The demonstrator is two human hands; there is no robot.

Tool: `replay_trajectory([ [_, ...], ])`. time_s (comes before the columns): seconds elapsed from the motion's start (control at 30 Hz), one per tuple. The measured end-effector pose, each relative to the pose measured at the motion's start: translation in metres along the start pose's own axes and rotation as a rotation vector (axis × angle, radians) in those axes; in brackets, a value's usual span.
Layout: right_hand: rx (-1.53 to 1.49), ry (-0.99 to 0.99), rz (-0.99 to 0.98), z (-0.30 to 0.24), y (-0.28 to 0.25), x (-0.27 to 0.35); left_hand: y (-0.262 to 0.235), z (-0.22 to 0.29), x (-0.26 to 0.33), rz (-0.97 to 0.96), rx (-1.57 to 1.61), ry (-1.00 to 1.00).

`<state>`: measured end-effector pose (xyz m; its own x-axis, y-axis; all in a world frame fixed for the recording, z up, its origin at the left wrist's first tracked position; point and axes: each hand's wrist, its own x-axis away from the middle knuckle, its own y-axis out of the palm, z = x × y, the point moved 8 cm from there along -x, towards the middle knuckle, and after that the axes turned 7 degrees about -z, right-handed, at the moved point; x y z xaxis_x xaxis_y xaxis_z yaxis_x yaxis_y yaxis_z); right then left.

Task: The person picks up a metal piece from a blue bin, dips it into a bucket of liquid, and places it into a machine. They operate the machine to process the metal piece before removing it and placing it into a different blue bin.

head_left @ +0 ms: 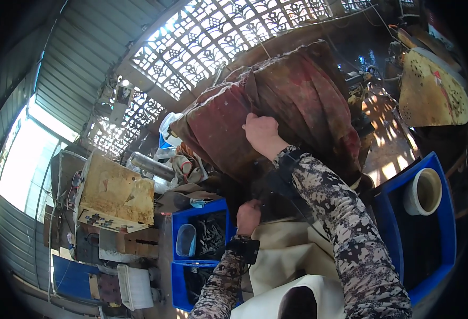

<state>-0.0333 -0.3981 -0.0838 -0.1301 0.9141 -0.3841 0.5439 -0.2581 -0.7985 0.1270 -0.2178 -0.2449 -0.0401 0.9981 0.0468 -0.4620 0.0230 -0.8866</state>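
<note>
A dark red, stained cloth drapes over a bulky shape in front of me and hangs down in folds. Against it, my right hand is closed, fingertips at the cloth; whether they pinch a fold or some small thing does not show. Lower and to the left, my left hand is closed beside a dark area under the cloth, and what it grips, if anything, is hidden. A cream apron-like sheet covers my lap below both hands.
Blue bins holding dark, thin pieces stand to the left. At the right, a large blue bin holds a cream tub. A stained yellowish box and a metal cylinder are farther left. Patterned grilles lie behind.
</note>
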Motion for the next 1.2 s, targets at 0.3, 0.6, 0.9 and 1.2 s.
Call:
replay_trajectory([
  [0.3, -0.09, 0.041, -0.04, 0.004, 0.021, -0.011, 0.0, 0.0, 0.001, 0.003, -0.016, 0.018],
  [0.6, -0.08, 0.04, -0.047, 0.008, 0.024, -0.012, 0.0, 0.008, 0.002, 0.002, -0.025, 0.035],
  [0.9, -0.075, 0.052, -0.076, 0.009, 0.029, -0.012, 0.003, 0.007, 0.002, -0.007, -0.027, 0.049],
  [1.2, -0.088, 0.074, -0.088, 0.011, 0.026, -0.015, 0.001, 0.009, 0.001, -0.013, -0.037, 0.045],
])
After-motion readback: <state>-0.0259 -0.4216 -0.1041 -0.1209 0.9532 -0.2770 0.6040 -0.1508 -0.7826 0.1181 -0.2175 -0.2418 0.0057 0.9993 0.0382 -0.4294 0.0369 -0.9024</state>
